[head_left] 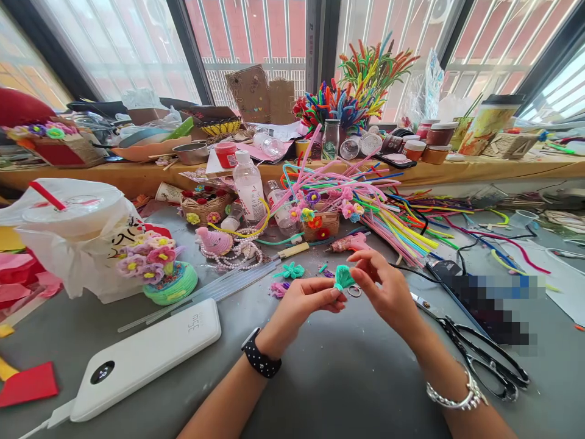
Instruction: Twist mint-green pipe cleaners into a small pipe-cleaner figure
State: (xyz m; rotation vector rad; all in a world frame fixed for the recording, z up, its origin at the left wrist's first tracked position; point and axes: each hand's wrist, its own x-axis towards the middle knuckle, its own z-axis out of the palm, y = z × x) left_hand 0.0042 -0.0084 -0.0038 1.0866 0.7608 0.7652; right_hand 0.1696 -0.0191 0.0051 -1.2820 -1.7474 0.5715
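A green fuzzy piece (342,277) was held up over the middle of a grey tabletop (347,378). Its narrow lower end was pinched between the thumb and fingers of the left hand (301,302), the grip closed on it. The right hand (390,292) was raised at the piece's right edge, its thumb and fingers parted; whether the piece was touched by them could not be told. A black dotted watch band (262,360) was worn on the left wrist, and a silver bracelet (457,396) on the right.

Just beyond the left hand, a teal fuzzy flower (292,271) and a purple fuzzy piece (278,290) were laid down, with a small ring (354,291) seen near the fingertips. A pink glue gun (351,242) was placed farther back, before a spread of colourful pipe cleaners (388,225). Black-handled scissors (484,360) and a dark phone (470,296) were seen at the right; at the left, a white power bank (150,360) was set near a green round base (176,286) topped with fuzzy flowers (150,256).
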